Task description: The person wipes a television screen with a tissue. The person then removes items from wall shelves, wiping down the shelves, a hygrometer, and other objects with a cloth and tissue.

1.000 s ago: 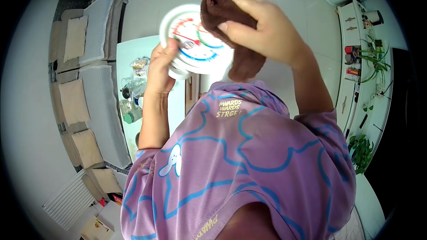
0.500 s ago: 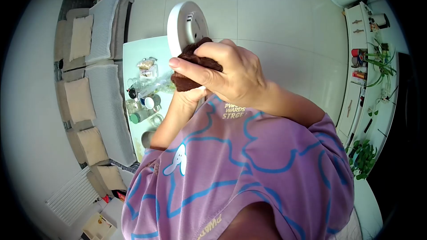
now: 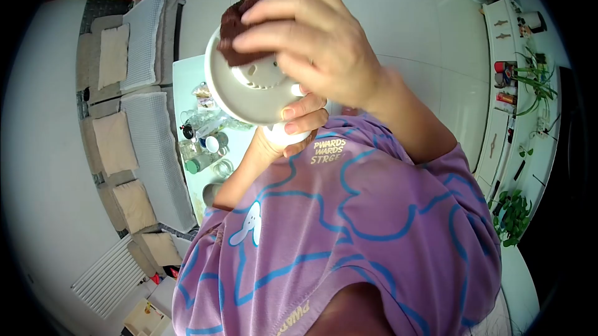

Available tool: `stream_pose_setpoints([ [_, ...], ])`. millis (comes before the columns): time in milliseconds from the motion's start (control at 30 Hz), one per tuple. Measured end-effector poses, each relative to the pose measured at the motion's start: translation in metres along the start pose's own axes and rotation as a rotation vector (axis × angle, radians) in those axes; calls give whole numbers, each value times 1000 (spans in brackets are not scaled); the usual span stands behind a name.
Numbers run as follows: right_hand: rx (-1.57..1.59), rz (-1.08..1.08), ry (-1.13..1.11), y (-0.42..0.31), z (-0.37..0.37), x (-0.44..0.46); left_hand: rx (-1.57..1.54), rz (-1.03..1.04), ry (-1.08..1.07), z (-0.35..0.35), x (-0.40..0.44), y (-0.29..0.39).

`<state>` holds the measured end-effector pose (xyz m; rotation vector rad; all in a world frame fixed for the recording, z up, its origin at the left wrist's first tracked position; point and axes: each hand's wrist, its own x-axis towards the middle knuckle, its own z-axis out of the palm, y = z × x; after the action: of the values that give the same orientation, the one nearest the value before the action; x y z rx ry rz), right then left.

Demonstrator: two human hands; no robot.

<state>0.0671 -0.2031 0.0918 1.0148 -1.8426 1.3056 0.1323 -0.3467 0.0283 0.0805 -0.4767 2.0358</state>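
My left hand grips the lower edge of a round white dial gauge, its fingers wrapped over the rim and stem. The gauge's plain back, with slots and small holes, faces me; the dial face is hidden. Against the upper part of that back, my right hand presses a dark brown cloth, with its fingers spread over it and slightly blurred.
On the left, a pale table bears glass jars, a cup and a green-lidded bottle. Beyond it stands a sofa with cushions. A white cabinet with plants is at the right.
The gauge has turned from its dial face to its back. The brown cloth has moved from the gauge's lower edge up onto its upper back, with my right hand.
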Motion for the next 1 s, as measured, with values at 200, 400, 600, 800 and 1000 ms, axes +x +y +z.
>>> stream_pose_setpoints([
  [200, -22, -209, -60, -4, 1, -3, -108, 162, 219, 10, -13, -3],
  [400, -36, 218, 20, 11, 4, -15, 91, 135, 105, 28, 6, 5],
  [600, 50, 238, -168, -8, -2, -26, 344, 454, 441, 23, -10, 18],
  [800, 281, 303, 11, -14, 2, -27, 505, 547, 591, 31, -3, 16],
  [1000, -57, 382, -135, 8, -20, -38, 751, 519, 601, 31, -8, 31],
])
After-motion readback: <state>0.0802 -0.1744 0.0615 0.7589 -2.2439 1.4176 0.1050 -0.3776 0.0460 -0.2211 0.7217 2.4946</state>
